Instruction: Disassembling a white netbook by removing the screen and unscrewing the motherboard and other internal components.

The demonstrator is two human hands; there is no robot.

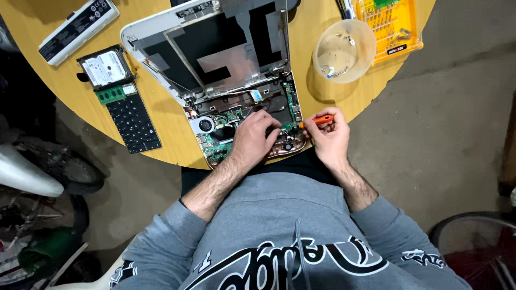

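A small opened laptop (215, 59) lies on the round wooden table (161, 139), its green circuit board (228, 115) and round fan (205, 125) exposed. My left hand (252, 140) rests on the board near the front edge, fingers pressing down on it. My right hand (329, 137) grips an orange-handled screwdriver (321, 120), whose tip points left at the board's right front corner, close to my left fingertips.
A black keyboard (133, 119), a green memory stick (111, 94), a hard drive (105, 67) and a white battery (78, 24) lie at the left. A clear plastic bowl (344, 51) with small screws and a yellow bit case (392, 27) sit at the right.
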